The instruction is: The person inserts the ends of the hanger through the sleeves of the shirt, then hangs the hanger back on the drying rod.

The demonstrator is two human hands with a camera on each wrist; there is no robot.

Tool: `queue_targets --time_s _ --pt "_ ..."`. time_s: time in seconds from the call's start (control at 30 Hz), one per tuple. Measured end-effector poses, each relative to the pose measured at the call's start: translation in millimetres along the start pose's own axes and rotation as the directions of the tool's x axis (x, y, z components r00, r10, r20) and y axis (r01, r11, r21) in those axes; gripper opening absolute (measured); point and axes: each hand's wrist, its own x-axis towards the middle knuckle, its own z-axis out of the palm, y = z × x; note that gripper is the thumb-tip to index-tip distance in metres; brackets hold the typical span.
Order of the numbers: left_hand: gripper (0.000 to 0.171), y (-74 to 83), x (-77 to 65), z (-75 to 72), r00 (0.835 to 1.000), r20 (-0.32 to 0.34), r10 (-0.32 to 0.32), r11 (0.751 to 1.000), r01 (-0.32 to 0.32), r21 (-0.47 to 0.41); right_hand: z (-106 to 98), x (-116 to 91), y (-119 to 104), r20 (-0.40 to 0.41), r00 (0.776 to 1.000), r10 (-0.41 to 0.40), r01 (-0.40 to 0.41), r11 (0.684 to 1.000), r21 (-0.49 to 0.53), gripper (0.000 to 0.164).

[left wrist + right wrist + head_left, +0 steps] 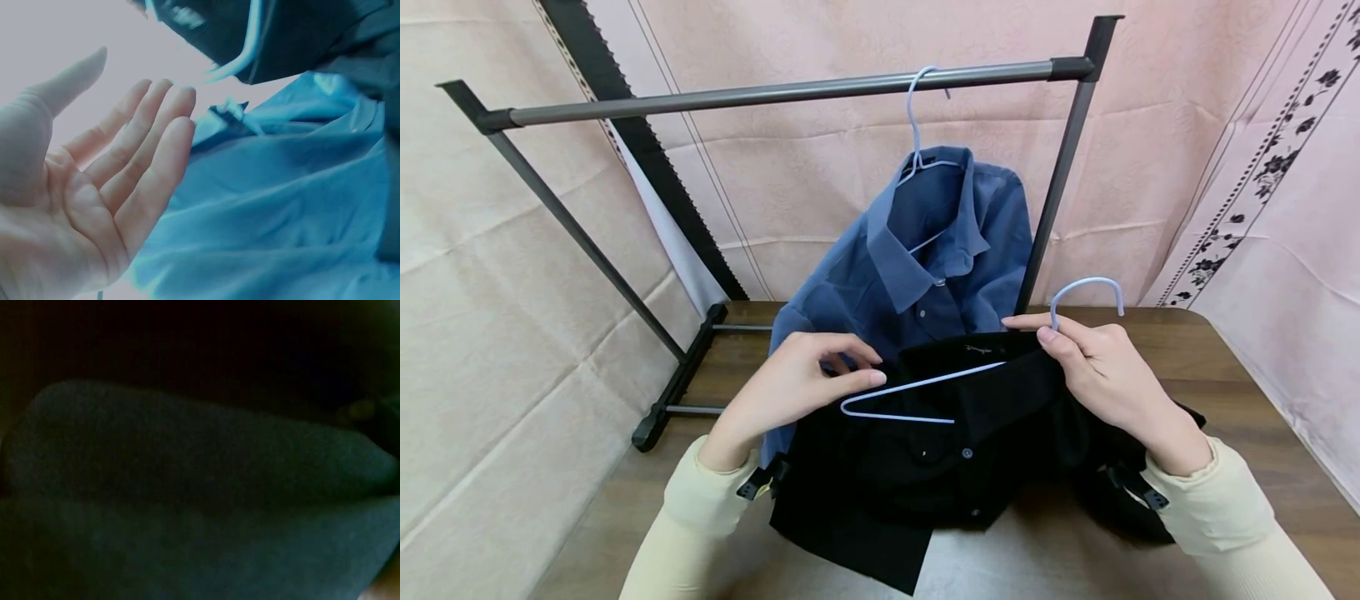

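My right hand (1108,367) pinches the black shirt (880,483) at its collar together with the neck of a light blue hanger (917,385). The hanger's hook sticks up above that hand, and one arm of it lies across the front of the shirt, outside the neck opening. Close to this end of the hanger is my left hand (808,375), its thumb and fingers apart. In the left wrist view the left palm is bare, with its fingers (169,153) extended. Dark cloth (200,456) fills the right wrist view and hides the right fingers.
Behind the hands a blue shirt (842,292) hangs on another light blue hanger (913,117) from the grey bar (775,93) of a clothes rack. The rack's black foot (681,379) stands on the wooden table (1217,375). Pale curtains (820,192) surround the table.
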Motion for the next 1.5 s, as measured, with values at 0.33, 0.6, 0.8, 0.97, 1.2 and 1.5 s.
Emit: queue_targets --time_s 0.33,0.6,0.8,0.97,1.2,1.5 --pt "0.018 0.7 -7.8 -25.6 0.982 -0.180 -0.053 0.998 0.058 0.021 -3 0 1 -0.009 1.000 -0.012 0.012 1.000 0.028 0.034" --pt "0.019 -16.5 0.0 -21.4 0.983 -0.149 -0.107 0.990 0.091 -0.111 -4 0 0 -0.029 0.999 -0.028 0.029 0.999 0.044 0.033" --pt "0.023 -30.6 9.3 -6.7 0.988 -0.076 -0.138 0.966 0.117 -0.229 -5 -3 0 -0.053 0.997 -0.046 0.050 0.997 0.064 0.033" --pt "0.026 -40.9 17.3 13.0 0.992 0.004 -0.129 0.952 0.125 -0.280 -5 -4 2 -0.085 0.993 -0.078 0.084 0.994 0.075 0.033" --pt "0.036 -44.1 15.9 39.9 0.987 0.113 -0.118 0.940 0.147 -0.309 -4 -4 3 -0.098 0.991 -0.091 0.098 0.993 0.072 0.034" --pt "0.085 -39.4 14.1 81.4 0.969 0.130 -0.211 0.921 0.242 -0.305 -3 -4 -3 -0.114 0.993 -0.025 0.040 0.991 0.126 0.039"
